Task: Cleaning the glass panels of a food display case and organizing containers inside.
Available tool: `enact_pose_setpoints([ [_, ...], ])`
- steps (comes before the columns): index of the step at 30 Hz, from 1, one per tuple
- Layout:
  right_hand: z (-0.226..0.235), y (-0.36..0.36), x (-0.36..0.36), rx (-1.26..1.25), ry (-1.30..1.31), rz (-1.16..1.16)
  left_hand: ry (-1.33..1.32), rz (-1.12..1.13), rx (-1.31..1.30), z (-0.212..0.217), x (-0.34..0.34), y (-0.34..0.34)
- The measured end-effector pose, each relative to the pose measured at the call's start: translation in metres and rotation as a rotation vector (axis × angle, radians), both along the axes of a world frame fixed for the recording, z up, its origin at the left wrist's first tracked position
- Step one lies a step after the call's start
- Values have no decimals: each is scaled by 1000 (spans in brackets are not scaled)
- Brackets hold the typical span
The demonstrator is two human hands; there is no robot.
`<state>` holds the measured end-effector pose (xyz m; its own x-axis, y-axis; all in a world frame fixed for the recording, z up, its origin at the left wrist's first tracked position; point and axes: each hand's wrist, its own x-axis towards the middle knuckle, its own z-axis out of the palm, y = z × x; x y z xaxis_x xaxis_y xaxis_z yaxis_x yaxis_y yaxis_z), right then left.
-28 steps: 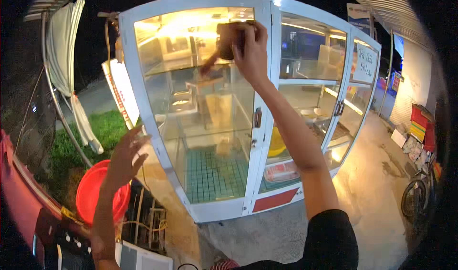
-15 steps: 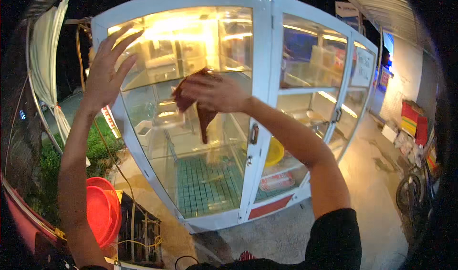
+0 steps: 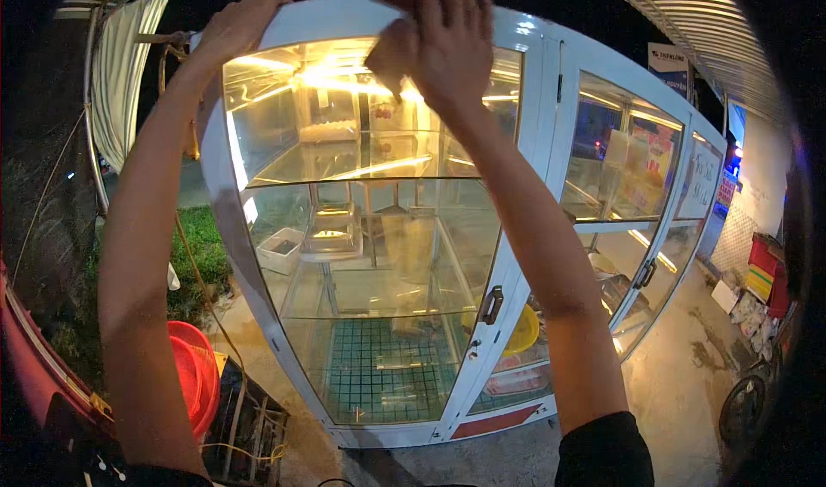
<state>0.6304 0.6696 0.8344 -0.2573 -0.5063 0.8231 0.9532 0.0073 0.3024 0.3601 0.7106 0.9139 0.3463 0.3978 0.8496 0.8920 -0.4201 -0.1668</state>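
The right hand [image 3: 452,57] is raised to the top edge of the glass cabinet [image 3: 331,14], right of that edge's middle, its back to the camera and its fingers pointing up and slightly spread. It holds a reddish-brown cloth [image 3: 390,59] under the palm and fingers. The cloth sticks out on the hand's left side, one flap above on the top frame and another hanging over the upper edge of the front glass pane [image 3: 404,259]; both hand and cloth are blurred.

The left hand [image 3: 241,27] rests at the cabinet's top left corner, well apart from the cloth, one digit stretched out to the right; whether its other fingers grip the frame I cannot tell.

Below the right forearm, a dark handle [image 3: 492,305] sits on the door's right edge. A green mat [image 3: 379,375] covers the cabinet's bottom.
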Motion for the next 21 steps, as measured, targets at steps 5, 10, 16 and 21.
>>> enact_pose_setpoints([
  [5, 0, -6, -43, -137, -120, 67, -511, -631, -613, -7, 28, -31],
  [10, -11, 2, -108, -145, -245, 153, -394, -725, -520, -9, 7, -47],
  [16, -101, 13, -156, -358, -502, 112, -353, -428, -302, -15, 15, -58],
  [21, -209, -5, -113, -663, -734, -85, -66, -93, -342, -10, 24, -71],
])
